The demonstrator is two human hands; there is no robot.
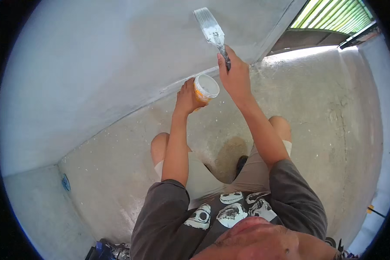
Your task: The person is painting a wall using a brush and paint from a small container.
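My left hand [187, 98] is wrapped round a small paint tub [199, 95], white with yellow-orange on its side and open at the top. Pale paint shows inside the tub. In my right hand [237, 78] is a paintbrush [213, 34], held by its dark, paint-smeared handle. The brush's bristles are coated in whitish paint and point up and to the left, close to the pale wall [130, 47]. Whether the bristles touch the wall I cannot tell. The tub is below the brush, near the foot of the wall.
Paint specks dot the concrete floor [117, 143]. A doorway with a green slatted panel [331, 16] stands at the far right. Against the left wall's base lies a small blue object [65, 182]. Dark items [110, 250] sit at the lower left.
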